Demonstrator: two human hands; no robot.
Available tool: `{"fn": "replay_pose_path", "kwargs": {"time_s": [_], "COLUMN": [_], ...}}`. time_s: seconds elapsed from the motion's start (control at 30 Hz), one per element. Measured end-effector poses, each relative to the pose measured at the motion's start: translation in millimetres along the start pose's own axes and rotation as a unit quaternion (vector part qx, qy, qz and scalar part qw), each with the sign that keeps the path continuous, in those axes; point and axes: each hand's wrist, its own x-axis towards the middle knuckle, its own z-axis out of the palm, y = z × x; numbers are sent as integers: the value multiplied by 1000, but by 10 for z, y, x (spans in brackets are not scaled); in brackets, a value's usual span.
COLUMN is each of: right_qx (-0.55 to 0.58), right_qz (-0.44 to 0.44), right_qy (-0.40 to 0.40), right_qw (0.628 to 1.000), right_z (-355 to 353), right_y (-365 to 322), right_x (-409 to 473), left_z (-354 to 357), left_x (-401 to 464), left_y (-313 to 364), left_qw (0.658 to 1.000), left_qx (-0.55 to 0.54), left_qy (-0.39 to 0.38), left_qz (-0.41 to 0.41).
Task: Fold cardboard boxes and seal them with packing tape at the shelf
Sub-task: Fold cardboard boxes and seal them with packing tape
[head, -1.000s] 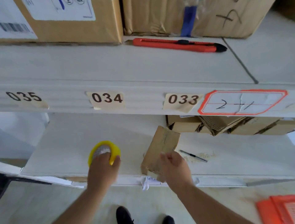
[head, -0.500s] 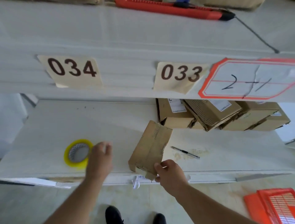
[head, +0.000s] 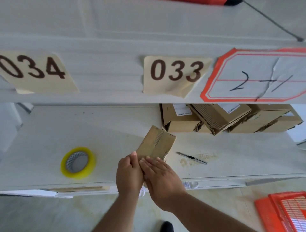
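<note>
Both hands met at the near end of the flat cardboard box [head: 157, 144], the left hand [head: 129, 173] gripping it, the right hand [head: 161, 177] laid flat-fingered, its long axis running away toward the shelf's [head: 82, 132] back.

Stuff you can't really make out here

The near end of the small cardboard box [head: 156, 144] is buried under the left hand [head: 129, 173] and right hand [head: 161, 177], so no telling how the fingers grip underneath. The red utility knife [head: 198, 1] is chopped by the top edge, the 034 label [head: 33, 71] by the left edge, the orange crate [head: 286, 212] by the bottom-right corner. Print on the stacked boxes' shipping labels [head: 182, 109] is too tiny to read. The shoe [head: 166, 226] is cut off too.
</note>
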Motion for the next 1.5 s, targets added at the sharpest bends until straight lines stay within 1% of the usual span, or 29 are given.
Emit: {"fn": "replay_pose_path", "kwargs": {"time_s": [0.07, 0.17, 0.27, 0.37, 0.47, 0.63, 0.7, 0.83, 0.9, 0.97, 1.0, 1.03, 1.07, 1.1, 1.13, 1.17, 1.2, 1.23, 1.27, 1.3, 1.33, 1.37, 1.4, 1.43, 1.47, 1.5], "right_qx": [-49, -73, -93, -73, -106, -99, -112, -127, -121, -87, -38, 36, 124, 187, 215, 214, 190, 179, 193, 221, 246, 257, 246, 222, 191, 150], "right_qz": [-13, 9, 56, 117, 180, 253, 251, 206, 175, 140, 115, 89, 71, 71, 98, 148, 211, 276, 336, 374, 385, 377, 358, 332, 301, 264], "right_qy": [-17, -19, -52, -124, -130, -134, -144, -168, -191, -194, -186, -169, -146, -106, -36, 52, 115, 122, 78, 17, -42, -74, -72, -42, 7, 73], "right_qw": [999, 997, 993, 983, 969, 953, 951, 956, 958, 967, 975, 981, 979, 974, 971, 964, 952, 936, 918, 900, 889, 887, 898, 916, 934, 950], "right_z": [6, 4, -35, -154, -225, -236, -233, -195, -189, -236, -297, -363, -461, -556, -632, -662, -682, -727, -769, -785, -795, -804, -837, -873, -909, -933], "right_y": [56, 65, 76, 162, 322, 500, 500, 301, 132, -11, -59, -82, -93, -81, -30, 88, 244, 384, 512, 618, 695, 725, 716, 682, 626, 550], "right_x": [27, 106, 249, 461, 698, 1018, 1032, 789, 596, 402, 313, 232, 177, 142, 148, 208, 296, 394, 492, 566, 614, 632, 619, 580, 524, 456], "left_z": [-2, 13, 16, 16, 21, -3, 11, 10, 2, -9, -14, -29, -39, -49, -59, -67, -68, -68, -67, -70, -84, -103, -122, -144, -162, -171], "left_x": [14, 0, 4, -19, -16, -16, -21, -28, -21, -15, -10, -9, -10, -17, -27, -44, -56, -67, -70, -77, -90, -101, -117, -136, -142, -128], "left_y": [24, 21, -13, 10, -13, 13, 37, 82, 93, 99, 97, 112, 123, 137, 140, 143, 133, 125, 110, 89, 74, 72, 79, 88, 83, 83], "left_qw": [1000, 1000, 1000, 999, 999, 999, 998, 996, 995, 995, 995, 995, 995, 995, 995, 994, 994, 994, 994, 994, 994, 995, 996, 998, 999, 999], "left_qx": [2, -1, 10, 29, 43, 41, 60, 83, 92, 96, 94, 89, 88, 91, 97, 101, 104, 103, 105, 106, 106, 99, 83, 57, 25, -6], "left_qy": [-3, -1, 9, 7, -9, -16, -12, -18, -21, -20, -21, -25, -30, -33, -33, -32, -31, -31, -31, -30, -29, -30, -29, -29, -28, -28], "left_qz": [-5, 5, 22, 14, 4, -1, -12, -33, -37, -29, -25, -23, -22, -18, -10, -5, -2, -4, -6, -5, -3, 1, 9, 17, 27, 30]}}
